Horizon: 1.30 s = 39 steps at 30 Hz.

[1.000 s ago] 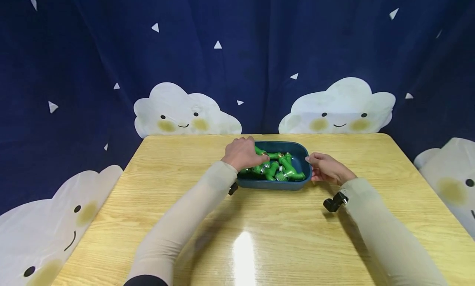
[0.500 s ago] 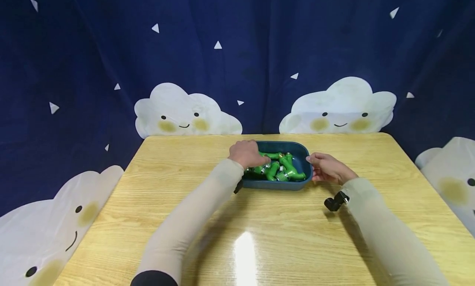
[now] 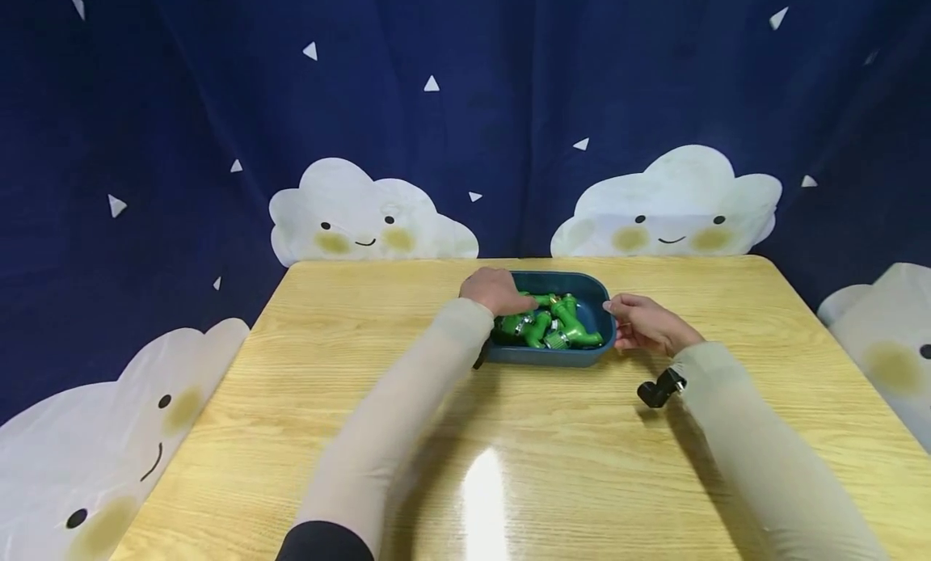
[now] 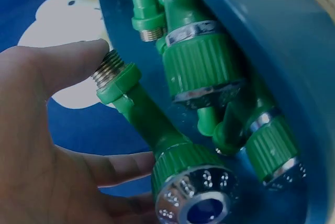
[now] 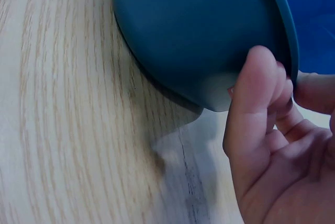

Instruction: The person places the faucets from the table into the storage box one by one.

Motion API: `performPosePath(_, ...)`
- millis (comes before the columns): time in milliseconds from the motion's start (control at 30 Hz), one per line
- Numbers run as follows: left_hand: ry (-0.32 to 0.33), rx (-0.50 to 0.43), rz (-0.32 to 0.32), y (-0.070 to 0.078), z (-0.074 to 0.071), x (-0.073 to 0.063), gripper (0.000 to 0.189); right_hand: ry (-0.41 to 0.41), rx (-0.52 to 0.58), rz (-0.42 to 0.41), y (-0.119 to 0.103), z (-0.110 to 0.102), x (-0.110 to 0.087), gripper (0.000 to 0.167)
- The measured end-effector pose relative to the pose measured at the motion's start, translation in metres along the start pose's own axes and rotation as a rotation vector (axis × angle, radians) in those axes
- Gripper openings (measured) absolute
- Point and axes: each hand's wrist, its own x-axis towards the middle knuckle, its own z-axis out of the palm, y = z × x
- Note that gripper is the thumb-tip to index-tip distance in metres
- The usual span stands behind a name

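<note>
A dark blue plastic bin point(image 3: 541, 356) with rounded corners stands near the table's far side, several green fittings point(image 3: 572, 331) lying in it. My left hand point(image 3: 496, 293) reaches over its left end. In the left wrist view that hand holds one green fitting point(image 4: 149, 119), thumb at its brass threaded end and fingers behind its ribbed, chrome-faced head. Other fittings with ribbed green collars point(image 4: 204, 69) lie just beyond, against the bin wall. My right hand point(image 3: 649, 325) pinches the bin's right rim; the right wrist view shows thumb and fingers on either side of it.
The bin rests on a light wood-grain table point(image 3: 327, 367). A dark blue curtain point(image 3: 509, 76) with white cloud prints hangs behind the table and along its sides. Black camera mounts point(image 3: 660, 389) are strapped at the wrists.
My left hand has shifted a little to the right across the bin's left end. The right hand keeps its hold on the rim. The view has tilted slightly.
</note>
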Motion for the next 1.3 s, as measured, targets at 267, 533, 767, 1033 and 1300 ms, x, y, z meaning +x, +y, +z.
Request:
performPosePath(267,-0.014,-0.032,-0.027,-0.001,0.010,0.006,0.042,-0.008,0.016,0.019,-0.001,0.006,0.002,0.024)
performPosePath(533,-0.075,-0.058,-0.024,0.002,0.002,0.005,0.043,0.006,0.012,0.019,-0.003,0.006,0.001,0.023)
performPosePath(767,-0.094,-0.033,-0.054,0.003,-0.001,0.005,0.043,0.005,0.010,0.009,-0.002,0.003,0.000,0.023)
performPosePath(1033,-0.144,0.110,-0.235,0.012,0.002,0.016,0.064,0.037,-0.045,0.013,-0.006,0.004,-0.001,0.021)
performPosePath(1300,-0.130,0.062,-0.210,0.011,0.002,0.022,0.065,0.044,-0.072,0.015,-0.006,0.003,0.000,0.023)
